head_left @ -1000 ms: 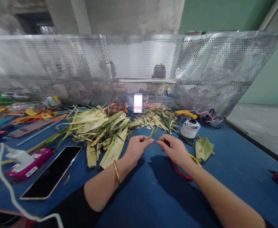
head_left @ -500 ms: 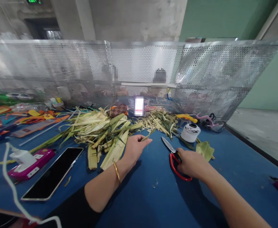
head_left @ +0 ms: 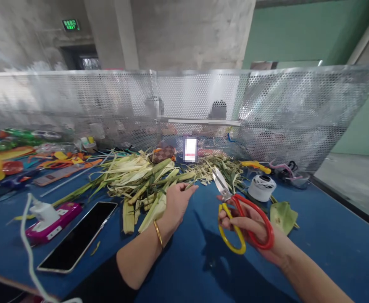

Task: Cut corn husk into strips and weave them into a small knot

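Scissors (head_left: 226,193), held above the blue table (head_left: 336,252): the blades are pointing forward and leftward, away from the person, the long axis slanting back to the red and yellow loops near the right wrist. The right hand (head_left: 254,227) is cradling the loops, palm turned partly upward, its fingers curling around the handles. The left hand (head_left: 178,202), well apart from the blades, is reaching forward; its thumb and forefinger are pinching a thin green strip (head_left: 191,184), mostly hidden from where I am standing. Pale husks (head_left: 134,172) are lying heaped just beside this hand. Behind them, a checked pouch (head_left: 163,154) is resting, its contents hidden. Farther left, a small container (head_left: 89,146) is apparently holding white and yellow items, too blurred for me to name.
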Demonstrator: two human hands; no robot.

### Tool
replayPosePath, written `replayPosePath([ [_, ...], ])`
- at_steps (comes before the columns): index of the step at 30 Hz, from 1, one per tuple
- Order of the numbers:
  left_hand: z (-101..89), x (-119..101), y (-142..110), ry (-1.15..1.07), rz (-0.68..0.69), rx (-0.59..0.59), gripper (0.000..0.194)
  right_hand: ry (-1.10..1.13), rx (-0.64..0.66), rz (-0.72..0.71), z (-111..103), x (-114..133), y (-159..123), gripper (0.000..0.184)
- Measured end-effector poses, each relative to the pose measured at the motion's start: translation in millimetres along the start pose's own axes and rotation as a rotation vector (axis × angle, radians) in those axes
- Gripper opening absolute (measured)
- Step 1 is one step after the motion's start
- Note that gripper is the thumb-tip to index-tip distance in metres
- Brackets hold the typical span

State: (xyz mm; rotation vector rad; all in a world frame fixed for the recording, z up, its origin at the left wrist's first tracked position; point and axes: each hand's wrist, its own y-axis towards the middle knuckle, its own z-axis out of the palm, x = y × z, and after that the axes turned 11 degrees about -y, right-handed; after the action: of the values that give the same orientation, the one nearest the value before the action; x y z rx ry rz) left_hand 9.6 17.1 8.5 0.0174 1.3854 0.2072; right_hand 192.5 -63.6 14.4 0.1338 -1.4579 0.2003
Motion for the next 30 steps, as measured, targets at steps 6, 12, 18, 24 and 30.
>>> replayPosePath([
  [6,-3.4,6.9,6.5,0.092,0.083,-0.025,0.026,0.335,0.172,0.165,9.3,-4.7,-2.5,0.049],
  [12,-4.7,11.8,9.8,0.156,0.122,-0.042,0.025,0.366,0.263,0.209,17.2,-2.0,-5.0,0.067],
  [18,-2.1,13.7,9.3,0.176,0.126,-0.034,0.027,0.368,0.274,0.202,17.7,-4.1,-4.0,0.073],
  [24,1.2,11.5,2.1,0.228,0.118,-0.023,0.024,0.388,0.266,0.222,15.5,-4.5,-2.9,0.074],
  [30,2.8,13.9,0.0,0.247,0.133,-0.026,0.022,0.413,0.294,0.227,15.2,-6.2,-2.3,0.068],
])
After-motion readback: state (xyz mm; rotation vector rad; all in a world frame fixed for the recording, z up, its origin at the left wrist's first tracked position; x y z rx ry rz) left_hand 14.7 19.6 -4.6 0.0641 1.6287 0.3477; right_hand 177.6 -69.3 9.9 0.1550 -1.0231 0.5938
